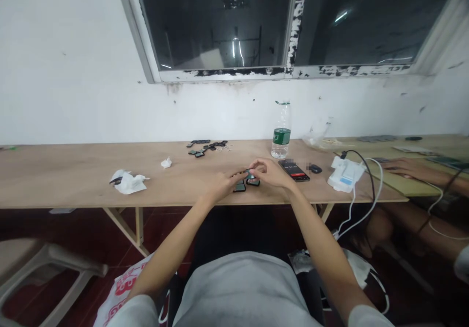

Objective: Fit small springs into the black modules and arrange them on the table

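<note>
Both my hands meet just above the wooden table (80, 171), near its front edge. A small flat piece with a greenish face (250, 174) is between their fingertips; its exact kind is too small to make out. My right hand (270, 173) pinches it with curved fingers from the right. From the left, my left hand (226, 183) has its fingers closed at the same piece, their tips partly hidden. Right below the hands lie two similar dark-rimmed pieces, a left one (239, 187) and a right one (253, 182) partly covered by my fingers.
More dark-rimmed pieces (200, 153) lie toward the wall beside tiny light bits (227, 148). Around stand or lie a water bottle (281, 144), a phone (294, 170), a black object (315, 169), a white cabled box (344, 174) and crumpled tissues (132, 183). Another person's hand (403, 167) is at right.
</note>
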{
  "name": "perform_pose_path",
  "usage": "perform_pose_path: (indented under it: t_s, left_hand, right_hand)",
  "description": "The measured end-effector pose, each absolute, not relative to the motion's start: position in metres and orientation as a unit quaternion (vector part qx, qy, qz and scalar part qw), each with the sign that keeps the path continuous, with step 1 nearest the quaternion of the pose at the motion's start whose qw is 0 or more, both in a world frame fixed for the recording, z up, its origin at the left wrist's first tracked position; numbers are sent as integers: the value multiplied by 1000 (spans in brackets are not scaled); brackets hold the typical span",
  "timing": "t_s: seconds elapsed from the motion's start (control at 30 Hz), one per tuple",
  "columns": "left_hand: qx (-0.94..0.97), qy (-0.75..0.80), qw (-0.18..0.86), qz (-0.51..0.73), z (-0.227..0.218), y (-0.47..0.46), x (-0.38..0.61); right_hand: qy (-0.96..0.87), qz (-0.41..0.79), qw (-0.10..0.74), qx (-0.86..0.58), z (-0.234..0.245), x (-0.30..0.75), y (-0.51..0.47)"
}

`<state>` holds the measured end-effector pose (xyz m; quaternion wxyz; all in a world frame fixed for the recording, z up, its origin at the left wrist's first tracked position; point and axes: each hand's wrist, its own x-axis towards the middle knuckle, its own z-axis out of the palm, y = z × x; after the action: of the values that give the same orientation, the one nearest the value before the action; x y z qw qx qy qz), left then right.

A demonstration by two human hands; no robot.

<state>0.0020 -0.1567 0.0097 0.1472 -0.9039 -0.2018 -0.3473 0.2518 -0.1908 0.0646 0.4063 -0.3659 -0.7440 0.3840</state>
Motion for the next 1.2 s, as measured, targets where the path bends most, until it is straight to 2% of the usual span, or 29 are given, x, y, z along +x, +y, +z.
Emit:
perform_pose_path:
  t_s: [0.17, 0.43, 0.77, 1.03, 1.2]
  left_hand:
    - [-893, -176, 175, -376, 8, -156, 4]
    - [-879, -162, 176, -411, 10, -157, 5]
    - [-876, -214, 123, -414, 9, -152, 1]
    - [-876, -196, 135, -419, 14, -156, -10]
    - [-856, -277, 66, -431, 16, -150, -15]
  right_hand:
    - [-728, 421, 450, -301, 60, 252, -184]
    - [-708, 457, 460, -281, 61, 248, -185]
    - [-701, 443, 467, -307, 65, 240, -189]
    - [-707, 456, 446, -306, 60, 242, -185]
    - [-692, 466, 440, -332, 55, 243, -177]
